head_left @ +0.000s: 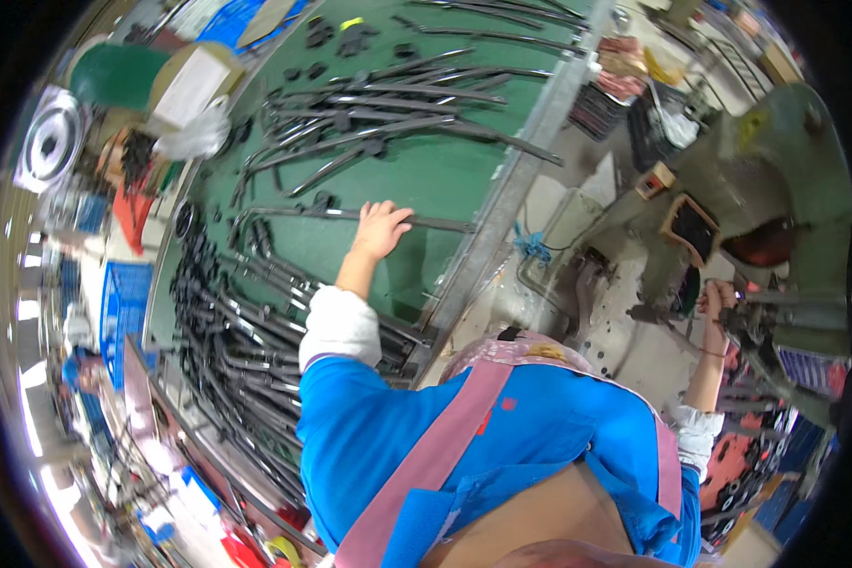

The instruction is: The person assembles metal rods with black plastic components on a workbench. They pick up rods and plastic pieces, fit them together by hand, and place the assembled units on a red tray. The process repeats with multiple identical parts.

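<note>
My left hand is closed over a long black metal tube that lies across the green tabletop. The tube's far-left end bends downward, and a small black fitting sits on it left of my hand. Out to the right, my right hand is closed beside a green machine, near its metal head; what the fingers hold is hidden. Beyond my left hand lies a loose pile of similar black tubes. Nearer, a dense stack of black tubes fills the table's left side.
A grey metal rail edges the green table on the right. Black gloves lie at its far end. Black crates and a blue cord are between table and machine. A blue basket stands at left.
</note>
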{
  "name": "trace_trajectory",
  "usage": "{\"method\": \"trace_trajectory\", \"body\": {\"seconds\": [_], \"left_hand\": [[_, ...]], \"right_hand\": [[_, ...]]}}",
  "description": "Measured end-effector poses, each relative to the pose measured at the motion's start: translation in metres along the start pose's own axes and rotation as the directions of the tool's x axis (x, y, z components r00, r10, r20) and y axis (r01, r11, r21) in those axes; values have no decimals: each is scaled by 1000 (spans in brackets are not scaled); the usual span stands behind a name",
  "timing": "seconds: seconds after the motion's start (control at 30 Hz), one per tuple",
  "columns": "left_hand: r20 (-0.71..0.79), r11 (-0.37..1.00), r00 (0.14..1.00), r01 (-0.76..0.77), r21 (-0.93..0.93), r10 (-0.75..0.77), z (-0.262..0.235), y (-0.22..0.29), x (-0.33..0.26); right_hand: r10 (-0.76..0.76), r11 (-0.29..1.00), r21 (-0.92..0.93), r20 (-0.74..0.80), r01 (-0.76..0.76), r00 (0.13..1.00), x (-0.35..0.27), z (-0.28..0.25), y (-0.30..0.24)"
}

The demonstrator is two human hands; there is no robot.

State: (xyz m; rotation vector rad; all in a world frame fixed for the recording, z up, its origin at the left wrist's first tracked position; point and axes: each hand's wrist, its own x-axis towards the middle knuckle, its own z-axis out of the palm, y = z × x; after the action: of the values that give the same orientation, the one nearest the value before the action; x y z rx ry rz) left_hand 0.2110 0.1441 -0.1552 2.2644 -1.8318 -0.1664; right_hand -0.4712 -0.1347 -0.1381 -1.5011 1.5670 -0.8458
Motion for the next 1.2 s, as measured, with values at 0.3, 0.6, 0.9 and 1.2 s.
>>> {"method": "trace_trajectory", "body": {"seconds": [0.3,0.6,0.9,1.2], "left_hand": [[77,919,916,-390,-47,393,-93,77,15],[142,854,857,-510,103,495,-142,104,43],[218,772,744,-574,-274,631,-94,209,25],[273,710,663,-585,-391,697,-62,271,13]], "right_hand": [[23,983,182,-20,-19,1000,-132,28,-129],[38,961,276,-152,6,988,-143,40,-136],[-252,966,-127,-288,224,924,-144,41,-144],[-658,744,-305,-180,594,732,-139,47,-125]]}}
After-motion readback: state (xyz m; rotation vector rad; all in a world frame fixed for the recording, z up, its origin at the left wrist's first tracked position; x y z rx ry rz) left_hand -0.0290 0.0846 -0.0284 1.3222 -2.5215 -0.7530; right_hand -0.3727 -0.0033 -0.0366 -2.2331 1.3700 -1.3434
